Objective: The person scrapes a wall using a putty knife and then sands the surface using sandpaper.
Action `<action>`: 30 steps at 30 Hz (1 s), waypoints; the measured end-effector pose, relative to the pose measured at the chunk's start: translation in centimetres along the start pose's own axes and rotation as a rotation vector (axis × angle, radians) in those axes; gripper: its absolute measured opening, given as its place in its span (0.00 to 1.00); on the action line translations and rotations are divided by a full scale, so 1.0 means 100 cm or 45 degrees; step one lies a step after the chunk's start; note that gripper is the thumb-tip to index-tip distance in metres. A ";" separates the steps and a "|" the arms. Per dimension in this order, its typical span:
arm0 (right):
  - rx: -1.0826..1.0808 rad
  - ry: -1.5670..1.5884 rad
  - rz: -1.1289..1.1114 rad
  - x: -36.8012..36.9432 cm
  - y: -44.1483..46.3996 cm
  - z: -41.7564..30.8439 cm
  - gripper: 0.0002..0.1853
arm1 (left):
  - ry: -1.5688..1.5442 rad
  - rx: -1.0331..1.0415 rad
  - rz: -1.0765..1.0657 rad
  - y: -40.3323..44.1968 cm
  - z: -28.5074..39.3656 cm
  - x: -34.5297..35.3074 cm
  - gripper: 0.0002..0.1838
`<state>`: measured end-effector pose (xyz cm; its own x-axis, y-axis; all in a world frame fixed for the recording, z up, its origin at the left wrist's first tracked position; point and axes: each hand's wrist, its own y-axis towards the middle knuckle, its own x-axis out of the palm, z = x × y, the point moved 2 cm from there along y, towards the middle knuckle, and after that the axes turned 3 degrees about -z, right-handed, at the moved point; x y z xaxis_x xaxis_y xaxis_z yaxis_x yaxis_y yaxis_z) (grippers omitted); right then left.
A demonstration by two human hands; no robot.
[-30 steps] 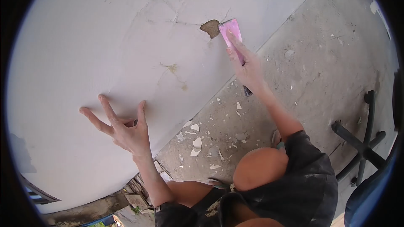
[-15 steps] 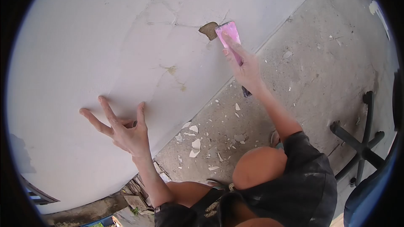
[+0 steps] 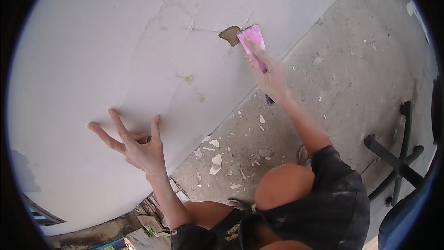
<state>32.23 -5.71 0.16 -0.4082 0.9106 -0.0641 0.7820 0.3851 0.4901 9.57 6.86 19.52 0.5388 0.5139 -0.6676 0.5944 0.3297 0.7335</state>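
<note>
The right hand (image 3: pixel 274 79), closed round a pink scraper (image 3: pixel 255 38), has barely shifted — its blade now slightly further over the brown hole's (image 3: pixel 229 36) edge, so work seemingly stays there — while the empty left hand (image 3: pixel 144 153) spreads against the wall (image 3: pixel 111 60).

Pink scraper (image 3: pixel 257 40): it was flat and wide at the far end, with a thin dark edge there; it was held aslant against the wall.
Handle end (image 3: pixel 270 100): it was dark, and it showed below the grip.
Wall (image 3: pixel 88 60): it was pale, with thin cracks (image 3: pixel 192 22) and yellowish stains (image 3: pixel 188 79).
Broken patch (image 3: pixel 230 36): it was brown and rough, without its pale coat; the scraper's upper left corner stood right at its edge.
</note>
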 end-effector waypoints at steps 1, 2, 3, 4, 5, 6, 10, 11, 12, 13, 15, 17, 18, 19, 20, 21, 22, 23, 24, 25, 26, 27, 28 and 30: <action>0.106 -0.006 -0.052 -0.004 0.004 -0.007 0.23 | 0.018 0.001 -0.011 0.001 0.001 -0.002 0.49; 0.214 -0.013 -0.113 -0.005 0.002 -0.010 0.23 | 0.039 -0.005 -0.027 -0.002 0.002 -0.004 0.49; 0.087 0.048 -0.048 -0.003 0.000 -0.007 0.23 | 0.037 0.012 -0.030 -0.006 0.002 -0.004 0.49; -0.050 0.111 0.025 0.000 0.003 -0.008 0.24 | 0.035 0.032 -0.019 -0.006 0.002 -0.004 0.49; -0.023 0.269 0.045 -0.002 0.009 -0.007 0.24 | 0.030 0.055 0.011 -0.003 0.002 -0.002 0.49; 0.001 0.427 0.069 -0.005 0.019 -0.012 0.25 | 0.008 0.045 0.013 -0.001 0.002 0.000 0.49; 0.504 0.965 -0.150 -0.039 0.029 -0.055 0.29 | 0.003 -0.051 -0.077 -0.008 -0.003 -0.007 0.50; 0.503 0.974 -0.209 -0.046 0.029 -0.055 0.31 | 0.005 -0.083 -0.084 -0.007 -0.003 -0.003 0.51; 0.518 1.055 -0.242 -0.051 0.024 -0.052 0.30 | 0.007 -0.051 -0.053 -0.004 -0.001 -0.002 0.51; 0.547 1.140 -0.279 -0.054 0.013 -0.046 0.29 | 0.016 -0.021 -0.037 -0.002 0.000 -0.003 0.51; 0.734 1.411 -0.292 -0.065 -0.010 -0.028 0.26 | 0.027 0.009 -0.053 -0.004 0.000 -0.007 0.51; 0.970 1.762 -0.247 -0.082 -0.018 -0.006 0.21 | 0.009 0.005 -0.040 -0.004 0.000 -0.005 0.51; 1.082 1.881 -0.172 -0.087 -0.026 -0.003 0.18 | -0.001 -0.020 -0.058 -0.005 -0.001 -0.005 0.51; 1.191 1.995 -0.092 -0.091 -0.034 -0.003 0.15 | -0.013 -0.044 -0.075 -0.006 -0.002 -0.005 0.51; 1.295 2.107 -0.011 -0.096 -0.042 0.003 0.14 | -0.027 -0.067 -0.087 -0.006 -0.003 -0.004 0.51; 1.157 1.962 -0.184 -0.091 -0.042 -0.003 0.15 | -0.011 -0.065 -0.087 -0.006 -0.002 -0.004 0.51; 1.007 1.809 -0.329 -0.086 -0.041 -0.009 0.18 | 0.006 -0.062 -0.089 -0.005 0.000 -0.005 0.51; 0.934 1.312 -0.193 -0.086 -0.046 -0.016 0.20 | 0.008 -0.066 -0.093 -0.005 0.001 -0.005 0.51; 0.837 0.819 -0.061 -0.082 -0.040 -0.035 0.22 | 0.010 -0.069 -0.097 -0.005 0.002 -0.006 0.51; 0.719 0.536 -0.131 -0.078 -0.041 -0.035 0.25 | -0.005 -0.078 -0.101 -0.005 0.002 -0.006 0.50; 0.560 0.350 -0.142 -0.073 -0.042 -0.033 0.23 | -0.020 -0.088 -0.104 -0.004 0.003 -0.007 0.49; 0.398 0.165 -0.151 -0.066 -0.044 -0.030 0.22 | -0.029 -0.106 -0.114 -0.004 0.003 -0.007 0.49; 0.235 -0.019 -0.158 -0.060 -0.044 -0.029 0.21 | -0.038 -0.124 -0.124 -0.005 0.002 -0.006 0.49; 0.066 -0.130 -0.080 -0.051 -0.040 -0.029 0.22 | -0.034 -0.117 -0.115 -0.005 0.002 -0.006 0.50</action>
<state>29.83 -12.34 1.07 -0.4092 0.8939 -0.1829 0.7808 0.4468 0.4367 9.10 6.25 19.52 0.5020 0.4582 -0.7335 0.5847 0.4452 0.6782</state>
